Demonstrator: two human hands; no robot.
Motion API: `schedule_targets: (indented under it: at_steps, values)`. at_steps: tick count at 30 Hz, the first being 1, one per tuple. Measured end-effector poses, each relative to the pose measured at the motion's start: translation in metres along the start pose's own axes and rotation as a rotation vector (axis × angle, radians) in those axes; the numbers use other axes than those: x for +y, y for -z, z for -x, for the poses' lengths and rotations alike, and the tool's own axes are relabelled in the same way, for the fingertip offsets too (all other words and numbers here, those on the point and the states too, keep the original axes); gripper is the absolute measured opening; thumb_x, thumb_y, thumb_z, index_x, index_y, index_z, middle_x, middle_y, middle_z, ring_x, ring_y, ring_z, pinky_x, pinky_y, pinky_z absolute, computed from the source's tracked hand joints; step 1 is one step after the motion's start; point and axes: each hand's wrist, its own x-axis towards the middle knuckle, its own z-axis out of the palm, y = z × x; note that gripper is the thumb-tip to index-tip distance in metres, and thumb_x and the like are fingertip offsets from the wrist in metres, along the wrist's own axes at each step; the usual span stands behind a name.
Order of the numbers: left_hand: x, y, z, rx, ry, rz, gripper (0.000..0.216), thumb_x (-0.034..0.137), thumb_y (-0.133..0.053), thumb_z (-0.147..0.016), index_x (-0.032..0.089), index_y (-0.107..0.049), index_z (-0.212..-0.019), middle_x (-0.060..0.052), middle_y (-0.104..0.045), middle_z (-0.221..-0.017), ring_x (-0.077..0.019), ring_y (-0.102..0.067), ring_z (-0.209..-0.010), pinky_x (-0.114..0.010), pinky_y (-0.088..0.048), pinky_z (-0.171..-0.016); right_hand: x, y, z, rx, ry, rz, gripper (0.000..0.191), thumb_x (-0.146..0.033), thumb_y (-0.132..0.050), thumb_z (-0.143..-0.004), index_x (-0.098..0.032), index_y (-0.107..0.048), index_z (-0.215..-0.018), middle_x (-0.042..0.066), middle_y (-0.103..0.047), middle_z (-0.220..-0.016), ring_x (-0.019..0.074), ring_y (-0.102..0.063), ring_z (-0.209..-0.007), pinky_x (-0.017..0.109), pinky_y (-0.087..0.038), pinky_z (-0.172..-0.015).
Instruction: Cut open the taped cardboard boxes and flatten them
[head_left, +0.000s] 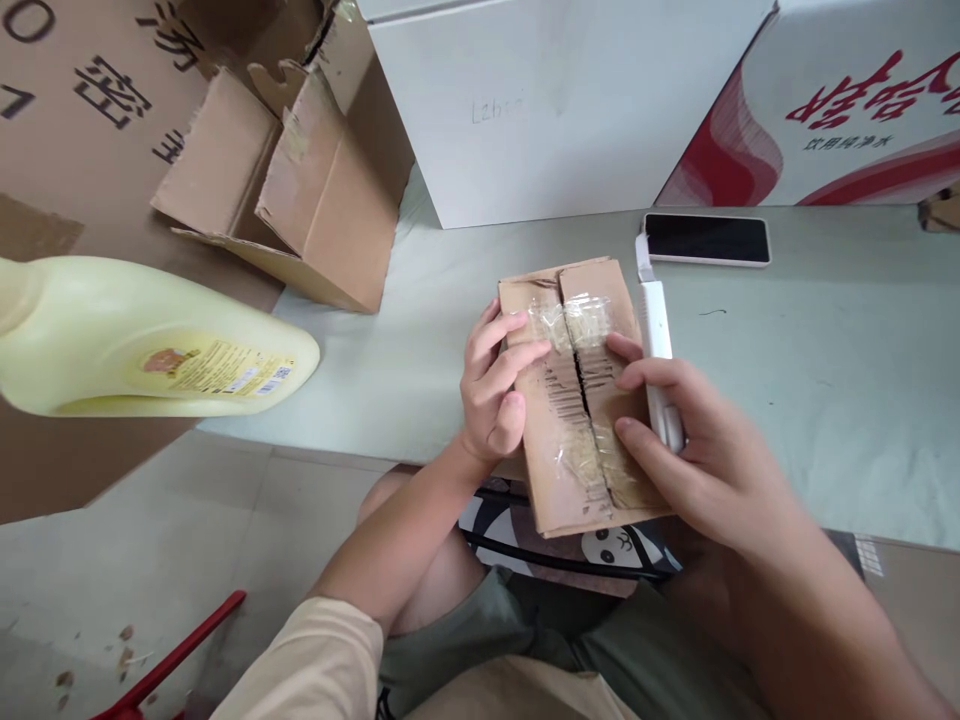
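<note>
A small taped cardboard box (559, 400) is tilted at the table's front edge, above my lap. Clear tape crosses its upper and lower parts, and a dark gap runs down between its two top flaps. My left hand (495, 385) grips the box's left side, with fingers bent over its top. Curled at the right side is my right hand (694, 440), its thumb and fingertips touching the box. A white box cutter (656, 325) lies under my right index finger, tip pointing away from me; its lower end shows between finger and thumb.
Beyond the cutter lies a phone (707, 240) on the pale cloth (810, 380). A large white box (555, 110) and a red-and-white carton (847, 130) line the back. Left are an opened cardboard box (330, 200) and a yellow bottle (172, 350). Below is a red bar (180, 655).
</note>
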Motion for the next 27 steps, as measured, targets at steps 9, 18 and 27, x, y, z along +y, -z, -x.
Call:
schedule_targets:
  at_steps: [9,18,27]
  values:
    - [-0.003,-0.013,-0.007,-0.225,0.101,0.203,0.058,0.067,-0.033,-0.109,0.030,-0.071,-0.130,-0.010,-0.056,-0.159,-0.0363,-0.048,-0.156,-0.063,-0.031,-0.137,0.004,0.013,-0.002,0.015,0.040,0.093,0.025,-0.017,-0.063,-0.093,-0.030,-0.064,-0.114,0.007,-0.068,-0.156,0.0358,-0.060,-0.151,0.055,-0.057,-0.118]
    - [-0.003,-0.012,-0.005,-0.234,0.133,0.141,0.055,0.072,-0.041,-0.104,0.030,-0.070,-0.125,-0.010,-0.056,-0.160,-0.0377,-0.047,-0.156,-0.066,-0.031,-0.135,0.009,0.018,0.006,0.070,0.049,-0.186,0.039,-0.040,-0.058,-0.101,-0.040,-0.056,-0.140,-0.001,-0.058,-0.167,0.0336,-0.043,-0.165,0.062,-0.040,-0.134]
    - [-0.010,-0.016,-0.003,-0.210,-0.011,0.072,0.050,0.064,-0.037,-0.109,0.029,-0.066,-0.130,-0.011,-0.057,-0.158,-0.0338,-0.054,-0.151,-0.063,-0.038,-0.133,-0.004,0.033,0.018,0.368,0.230,-0.310,0.033,-0.039,-0.073,-0.096,-0.046,-0.063,-0.128,0.000,-0.084,-0.111,0.0299,-0.082,-0.101,0.049,-0.068,-0.076]
